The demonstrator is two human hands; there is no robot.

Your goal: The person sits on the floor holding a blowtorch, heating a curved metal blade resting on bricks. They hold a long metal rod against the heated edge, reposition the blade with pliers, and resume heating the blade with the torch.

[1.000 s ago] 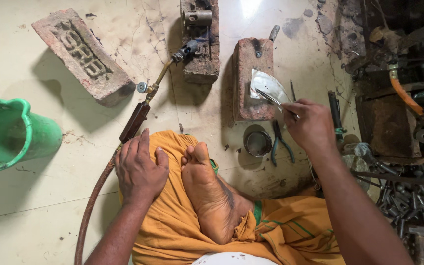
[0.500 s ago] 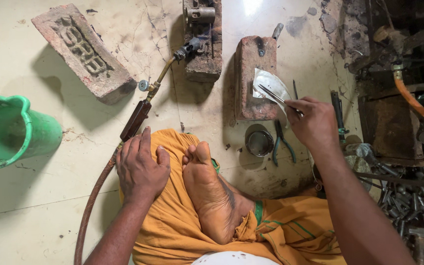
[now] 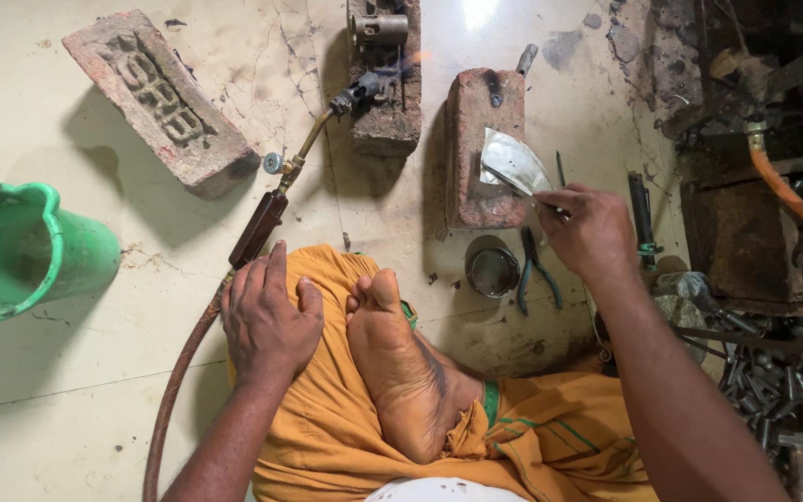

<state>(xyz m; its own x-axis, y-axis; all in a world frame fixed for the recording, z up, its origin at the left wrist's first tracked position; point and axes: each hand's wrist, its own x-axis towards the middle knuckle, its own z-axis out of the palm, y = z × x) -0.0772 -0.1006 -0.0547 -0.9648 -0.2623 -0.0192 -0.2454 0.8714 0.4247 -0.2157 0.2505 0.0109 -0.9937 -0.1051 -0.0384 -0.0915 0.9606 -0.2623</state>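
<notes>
Cracked pale floor; right hand [image 3: 595, 232] grips thin rod [image 3: 524, 189] against crinkled foil [image 3: 511, 163]; left hand [image 3: 269, 311] open.

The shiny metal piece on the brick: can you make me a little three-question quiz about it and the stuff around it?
1. True or false: the right hand is at the shiny metal piece on the brick.
2. Where does the left hand rest: A) orange cloth B) green bucket C) pliers?
3. What colour is the bucket?

Key: 1 true; 2 A; 3 green.
</notes>
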